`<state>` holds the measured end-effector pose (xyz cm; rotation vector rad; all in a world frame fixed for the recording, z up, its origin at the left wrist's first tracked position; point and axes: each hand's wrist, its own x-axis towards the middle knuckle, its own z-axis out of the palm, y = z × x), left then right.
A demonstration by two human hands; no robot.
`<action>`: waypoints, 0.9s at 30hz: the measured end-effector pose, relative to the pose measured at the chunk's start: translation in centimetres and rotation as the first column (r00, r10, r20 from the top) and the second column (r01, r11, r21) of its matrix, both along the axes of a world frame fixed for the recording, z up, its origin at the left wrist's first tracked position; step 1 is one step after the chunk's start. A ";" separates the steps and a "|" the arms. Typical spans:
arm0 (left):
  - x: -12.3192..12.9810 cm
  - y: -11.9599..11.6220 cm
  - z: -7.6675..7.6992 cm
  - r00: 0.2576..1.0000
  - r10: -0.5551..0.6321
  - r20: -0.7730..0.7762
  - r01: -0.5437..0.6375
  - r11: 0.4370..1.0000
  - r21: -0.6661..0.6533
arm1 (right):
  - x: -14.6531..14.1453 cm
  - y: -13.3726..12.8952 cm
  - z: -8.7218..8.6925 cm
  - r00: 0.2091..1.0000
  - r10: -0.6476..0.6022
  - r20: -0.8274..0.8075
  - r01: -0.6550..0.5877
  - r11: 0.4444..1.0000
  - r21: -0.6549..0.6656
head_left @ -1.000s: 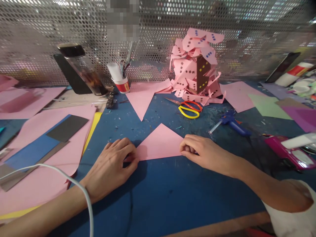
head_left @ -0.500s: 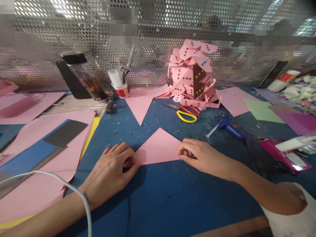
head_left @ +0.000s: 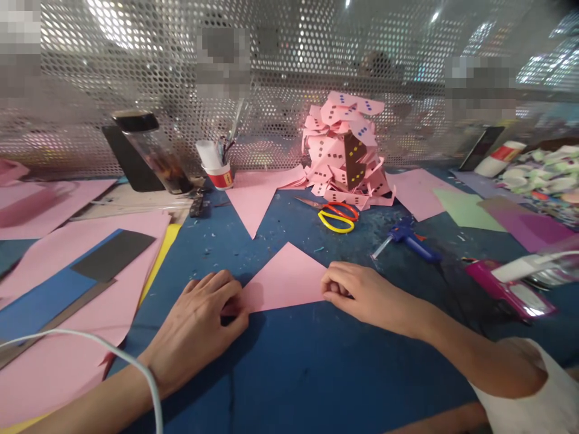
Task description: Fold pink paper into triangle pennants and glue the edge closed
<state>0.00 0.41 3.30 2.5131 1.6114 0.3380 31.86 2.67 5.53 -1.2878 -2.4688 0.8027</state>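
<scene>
A pink paper triangle [head_left: 286, 282] lies on the blue table with its point facing away from me. My left hand [head_left: 205, 319] is closed on its left corner, thumb and fingers pinching the paper there. At the right corner my right hand [head_left: 350, 288] pinches the sheet with curled fingers. Both corners are hidden under the fingers. Beyond the triangle lie scissors [head_left: 337, 218] with red and yellow handles, and a blue glue gun [head_left: 409, 240] is to the right, past my right hand.
A heap of cut pink paper with printed dots [head_left: 339, 157] stands at the back, beside a pink paper point [head_left: 252, 208]. A cup of brushes [head_left: 220, 175] and a bottle [head_left: 154, 157] stand back left. Stacked sheets [head_left: 90, 241] cover the left; a magenta device [head_left: 509, 289] lies right. A white cable [head_left: 113, 345] crosses my left arm.
The view has tilted up a little and turned slightly right, so everything sits lower and further left. My left hand has shifted slightly along the triangle's left corner; both hands keep hold of the paper.
</scene>
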 end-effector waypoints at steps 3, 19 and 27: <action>-0.1 0.0 -0.1 1.000 -0.008 0.003 0.008 1.000 0.000 | 0.1 0.0 -0.1 1.000 0.003 -0.002 -0.003 1.000 0.004; -0.9 -0.3 -0.4 0.997 -0.065 0.040 0.063 0.997 0.054 | 0.1 0.0 0.0 1.000 -0.006 0.011 0.006 1.000 -0.019; -1.4 -0.7 -0.4 0.997 -0.061 0.052 0.057 0.995 0.087 | 0.2 0.1 -0.6 1.000 -0.005 0.004 0.005 1.000 -0.019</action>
